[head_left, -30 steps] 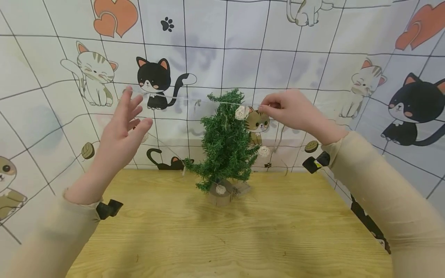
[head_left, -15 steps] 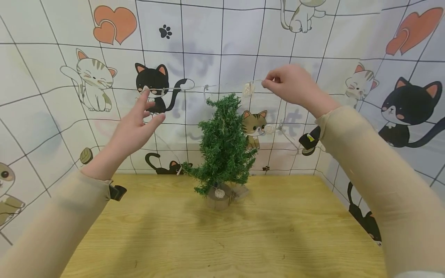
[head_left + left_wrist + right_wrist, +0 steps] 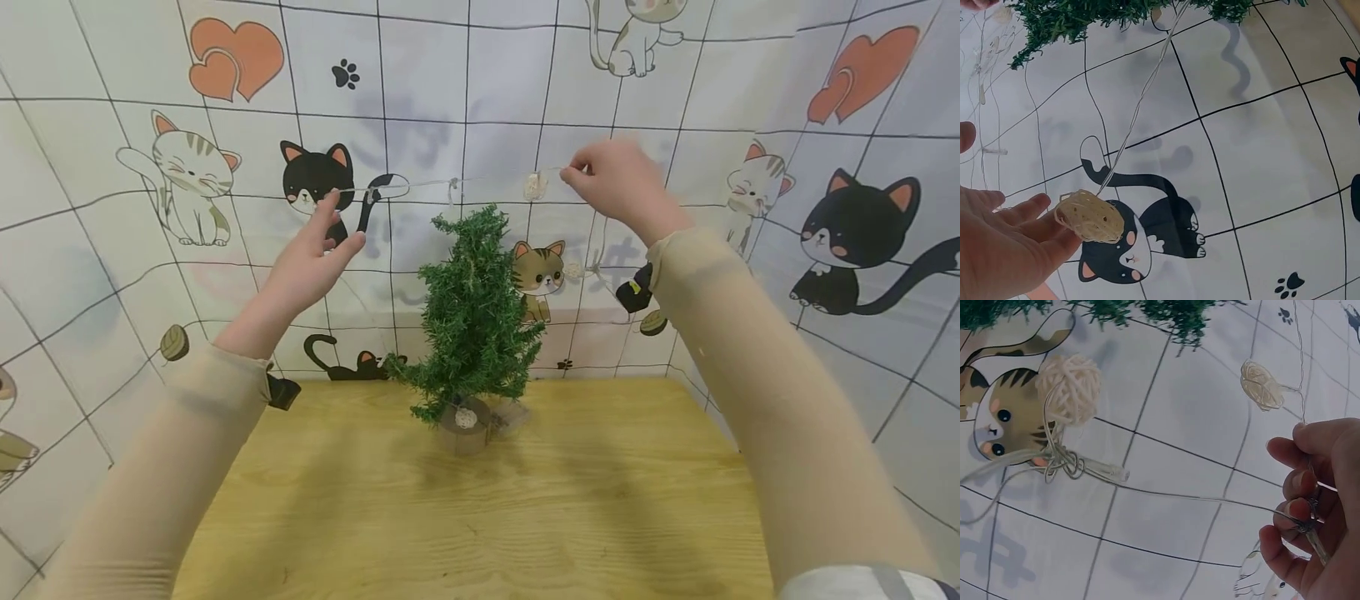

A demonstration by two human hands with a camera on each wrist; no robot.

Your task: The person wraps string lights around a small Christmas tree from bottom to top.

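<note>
A small green artificial Christmas tree [image 3: 476, 308] stands on a round wooden base. Level with the top of the tree, a thin clear string of lights [image 3: 495, 177] stretches between my two hands. My right hand [image 3: 618, 183] pinches this string between thumb and forefinger, and the other fingers curl around more of it in the right wrist view. One woven white ball [image 3: 535, 186] hangs close to that pinch; another [image 3: 1072, 390] dangles lower beside a knotted bit of wire. My left hand [image 3: 315, 254] has its fingers extended, with a woven ball [image 3: 1090, 217] against the fingertips.
A further woven ball [image 3: 466, 417] lies against the tree's wooden base [image 3: 467, 437], beside a small tag [image 3: 512, 418]. Behind the light wooden table [image 3: 480, 525] hangs a white grid cloth [image 3: 427, 67] printed with cats, enclosing both sides.
Both hands have risen, lifting the string from in front of the treetop to above it. My left hand has also shifted right, towards the tree. The tree stays standing.
</note>
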